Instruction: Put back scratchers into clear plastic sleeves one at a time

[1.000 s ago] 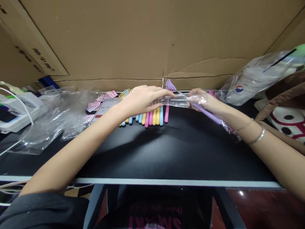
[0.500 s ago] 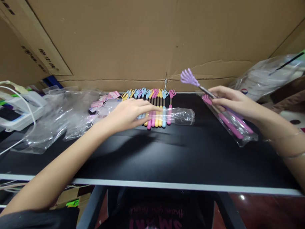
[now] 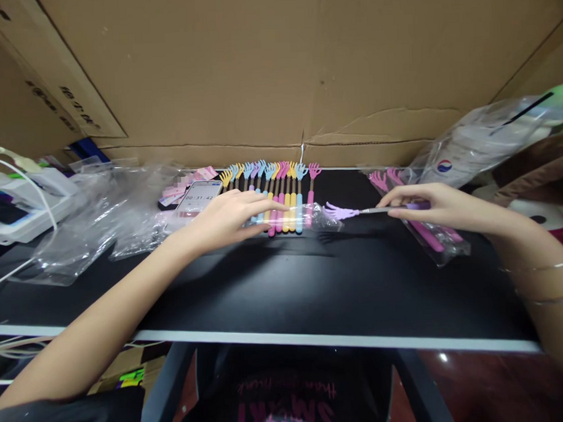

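My left hand (image 3: 230, 217) is closed on a long clear plastic sleeve (image 3: 321, 217), which points right from the fingers. In my right hand (image 3: 442, 206) is a purple back scratcher (image 3: 340, 211), gripped by its metal rod and handle. Its claw faces left and meets the sleeve's right end; whether it is inside, I cannot tell. Behind the sleeve lies a row of back scratchers (image 3: 310, 197) in pink, yellow, blue and purple, handles toward me. Pink back scratchers (image 3: 425, 233) in clear wrapping lie beneath my right hand.
A phone (image 3: 198, 198) showing a timer lies left of the row. Clear plastic bags (image 3: 97, 211) and a white power strip (image 3: 36, 204) fill the left side. A cardboard wall (image 3: 212, 72) rises behind the black table (image 3: 284, 291). Bagged cups (image 3: 464, 152) stand at right.
My right hand has lowered the purple back scratcher and brought its claw left to the sleeve's end. My left hand keeps holding the sleeve in nearly the same place.
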`<state>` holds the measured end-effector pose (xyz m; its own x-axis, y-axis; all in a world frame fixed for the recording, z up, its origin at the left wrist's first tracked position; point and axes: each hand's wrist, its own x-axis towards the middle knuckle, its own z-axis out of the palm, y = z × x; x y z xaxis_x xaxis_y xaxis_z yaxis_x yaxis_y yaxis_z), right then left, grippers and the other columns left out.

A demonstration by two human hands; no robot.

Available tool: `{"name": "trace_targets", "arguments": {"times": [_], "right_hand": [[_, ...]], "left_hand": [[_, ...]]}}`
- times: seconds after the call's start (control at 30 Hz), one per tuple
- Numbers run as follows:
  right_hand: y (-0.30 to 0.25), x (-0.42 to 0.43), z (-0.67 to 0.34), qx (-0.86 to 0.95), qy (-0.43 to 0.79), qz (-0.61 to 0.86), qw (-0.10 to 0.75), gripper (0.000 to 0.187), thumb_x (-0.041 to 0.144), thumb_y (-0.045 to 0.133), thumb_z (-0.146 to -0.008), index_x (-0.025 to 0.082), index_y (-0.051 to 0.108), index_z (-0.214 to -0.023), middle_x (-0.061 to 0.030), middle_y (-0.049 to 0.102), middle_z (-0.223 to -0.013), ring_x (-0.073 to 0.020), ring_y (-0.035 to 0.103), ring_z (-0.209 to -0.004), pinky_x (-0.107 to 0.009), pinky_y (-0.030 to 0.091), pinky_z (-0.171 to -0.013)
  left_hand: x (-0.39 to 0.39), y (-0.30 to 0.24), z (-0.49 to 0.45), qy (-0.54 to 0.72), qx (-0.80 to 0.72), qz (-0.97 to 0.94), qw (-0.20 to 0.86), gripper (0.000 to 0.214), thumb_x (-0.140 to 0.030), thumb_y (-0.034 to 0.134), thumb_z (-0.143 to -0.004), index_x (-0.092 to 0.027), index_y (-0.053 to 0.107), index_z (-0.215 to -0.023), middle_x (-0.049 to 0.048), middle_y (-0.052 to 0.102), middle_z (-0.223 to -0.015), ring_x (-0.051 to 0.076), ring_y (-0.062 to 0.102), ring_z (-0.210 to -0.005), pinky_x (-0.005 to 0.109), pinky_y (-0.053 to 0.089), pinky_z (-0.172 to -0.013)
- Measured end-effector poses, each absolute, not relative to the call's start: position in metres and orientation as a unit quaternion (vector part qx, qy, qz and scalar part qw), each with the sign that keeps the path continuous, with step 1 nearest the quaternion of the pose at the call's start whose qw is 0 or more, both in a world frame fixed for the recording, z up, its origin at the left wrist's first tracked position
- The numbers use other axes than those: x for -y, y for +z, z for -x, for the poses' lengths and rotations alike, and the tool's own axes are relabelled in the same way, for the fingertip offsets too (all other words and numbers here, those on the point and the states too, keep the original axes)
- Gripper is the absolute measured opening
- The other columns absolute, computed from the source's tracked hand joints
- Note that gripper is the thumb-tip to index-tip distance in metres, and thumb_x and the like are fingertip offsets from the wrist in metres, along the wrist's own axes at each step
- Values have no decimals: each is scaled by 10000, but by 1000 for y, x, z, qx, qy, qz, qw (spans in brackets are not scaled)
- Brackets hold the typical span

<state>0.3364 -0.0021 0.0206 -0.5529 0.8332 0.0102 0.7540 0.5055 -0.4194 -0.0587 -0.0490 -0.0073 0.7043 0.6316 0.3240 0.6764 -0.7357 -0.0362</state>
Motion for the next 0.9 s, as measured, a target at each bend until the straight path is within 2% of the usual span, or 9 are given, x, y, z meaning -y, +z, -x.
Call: {"name": "trace_targets", "arguments": {"times": [0.1,0.43,0.9], "right_hand": [[17,2,-335,869,225,434,78,446,626,596,-831,228,736,-978,-111,727,-999,-261,641,-863,-386,477,-772],[13,2,-330,864,262,417,109,393,588,632,-832,230,707,-976,-84,712,-1006,-239,635,-899,-364,480,-801],[2,8,-307,865,277,403,117,443,640,615,-814,219,706,-918,-77,715,-927,-228,639,-841,-368,505,-750]], "left_hand": [[48,-9,59,-147,360,919,56,344,-349,529,-973,-276,567,-1307,40,675,-1194,193,645,-1022,282,438,-832],[49,-12,57,-163,350,922,22,348,-388,547,-968,-263,578,-1291,48,681,-1172,197,648,-1040,285,457,-850],[51,-18,52,-180,326,928,-23,385,-386,591,-948,-297,557,-1321,20,677,-1175,171,640,-1057,260,462,-874]]}}
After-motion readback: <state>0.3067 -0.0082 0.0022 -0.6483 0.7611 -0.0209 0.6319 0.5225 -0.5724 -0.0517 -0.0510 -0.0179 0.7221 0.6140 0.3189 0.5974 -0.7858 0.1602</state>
